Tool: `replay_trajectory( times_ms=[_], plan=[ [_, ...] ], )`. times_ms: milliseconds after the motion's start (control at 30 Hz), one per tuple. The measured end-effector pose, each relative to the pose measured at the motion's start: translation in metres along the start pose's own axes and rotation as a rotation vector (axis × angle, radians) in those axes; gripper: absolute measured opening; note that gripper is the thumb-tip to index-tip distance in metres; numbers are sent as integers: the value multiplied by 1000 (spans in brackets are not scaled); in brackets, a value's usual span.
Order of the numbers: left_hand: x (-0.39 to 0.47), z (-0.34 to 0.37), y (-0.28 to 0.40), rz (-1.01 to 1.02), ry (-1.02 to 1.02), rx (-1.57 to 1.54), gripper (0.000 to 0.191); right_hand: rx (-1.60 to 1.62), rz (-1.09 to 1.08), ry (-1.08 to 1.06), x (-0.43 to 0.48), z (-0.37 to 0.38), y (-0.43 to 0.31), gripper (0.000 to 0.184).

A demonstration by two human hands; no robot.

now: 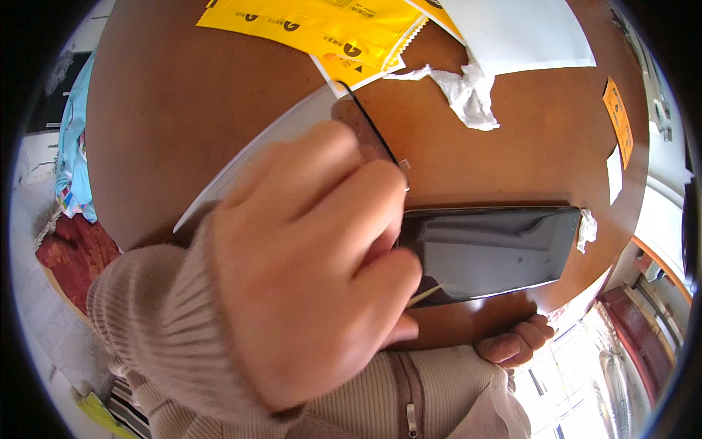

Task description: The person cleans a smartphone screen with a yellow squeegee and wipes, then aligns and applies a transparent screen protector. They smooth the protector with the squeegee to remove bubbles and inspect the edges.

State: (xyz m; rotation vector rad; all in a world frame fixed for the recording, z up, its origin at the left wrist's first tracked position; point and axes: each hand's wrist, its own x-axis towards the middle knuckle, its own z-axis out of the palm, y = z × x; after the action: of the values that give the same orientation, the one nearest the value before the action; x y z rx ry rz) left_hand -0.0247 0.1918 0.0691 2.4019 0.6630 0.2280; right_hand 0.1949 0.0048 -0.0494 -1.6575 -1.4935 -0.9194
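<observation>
My left hand (329, 241) reaches in from the left, large and slightly blurred, fingers bent. A thin pale pointed stick (425, 295) sticks out from its fingertips over the lower left corner of a smartphone (493, 252), which lies screen up, dark and reflective. Behind the hand lies a translucent flat sheet (274, 131) with a dark edge, partly covered by the hand. My right hand (515, 341) rests at the table's near edge, below the phone, with its fingers curled and nothing visible in them; part of it is hidden by the sleeve.
Yellow packets (318, 27) lie at the top of the brown table (148, 110), beside a pale sheet (521, 38) and a crumpled white tissue (471, 99). An orange strip (618, 120) and a white slip (615, 175) are near the right edge. A small tissue wad (587, 230) adjoins the phone.
</observation>
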Motion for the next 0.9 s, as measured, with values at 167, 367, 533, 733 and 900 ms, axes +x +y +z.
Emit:
replay_trajectory(
  times_ms=[167,367,533,733,900],
  plan=[
    [-9,-49,-5,-99,-157,4,47,61,26,43,-1,3,-2,32],
    [-18,-67,-53,-74,-132,117,43,-21,20,-7,-3,-2,2,33],
    [-29,-56,-53,-64,-81,48,40,260,217,8,0,-7,-7,32],
    [-12,-19,-19,139,60,-177,36,826,511,-340,56,-22,-9,31],
    [-18,15,-12,317,164,-249,32,1330,402,-996,107,-11,-5,48]
  ],
)
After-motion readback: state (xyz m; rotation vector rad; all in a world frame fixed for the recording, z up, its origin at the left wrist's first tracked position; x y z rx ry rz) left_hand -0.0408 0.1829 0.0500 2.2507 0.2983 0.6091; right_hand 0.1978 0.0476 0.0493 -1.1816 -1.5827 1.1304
